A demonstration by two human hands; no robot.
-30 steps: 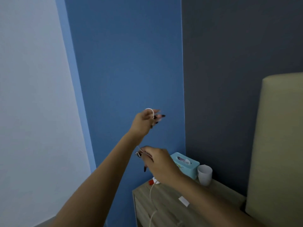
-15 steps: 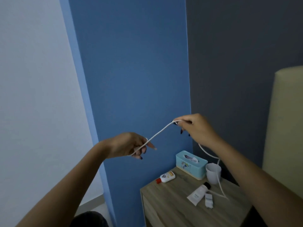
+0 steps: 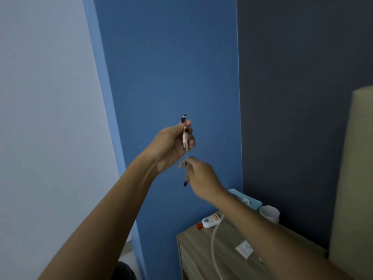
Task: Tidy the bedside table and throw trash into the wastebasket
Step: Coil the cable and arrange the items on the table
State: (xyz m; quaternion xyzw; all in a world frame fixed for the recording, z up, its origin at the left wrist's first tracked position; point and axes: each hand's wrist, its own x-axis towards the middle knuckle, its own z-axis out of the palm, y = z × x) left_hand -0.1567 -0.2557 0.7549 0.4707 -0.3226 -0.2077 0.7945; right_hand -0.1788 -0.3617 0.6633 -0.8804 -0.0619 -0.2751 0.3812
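High in front of the blue wall, my left hand (image 3: 173,143) pinches the plug end of a white cable (image 3: 214,239). Just below it, my right hand (image 3: 201,178) grips the same cable, which then hangs down past my right forearm over the wooden bedside table (image 3: 201,251). On the table lie a small white bottle with a red cap (image 3: 210,221) and a small white sachet (image 3: 244,249). My right arm hides part of the tabletop.
A teal tissue box (image 3: 252,201) and a white cup (image 3: 269,214) stand at the table's back edge against the dark wall. A beige headboard (image 3: 355,178) rises at the right. Something dark (image 3: 123,271) sits on the floor left of the table.
My hands were spread apart with the cable stretched between them; now the right hand has come back under the left, and the left has risen. The view has shifted slightly.
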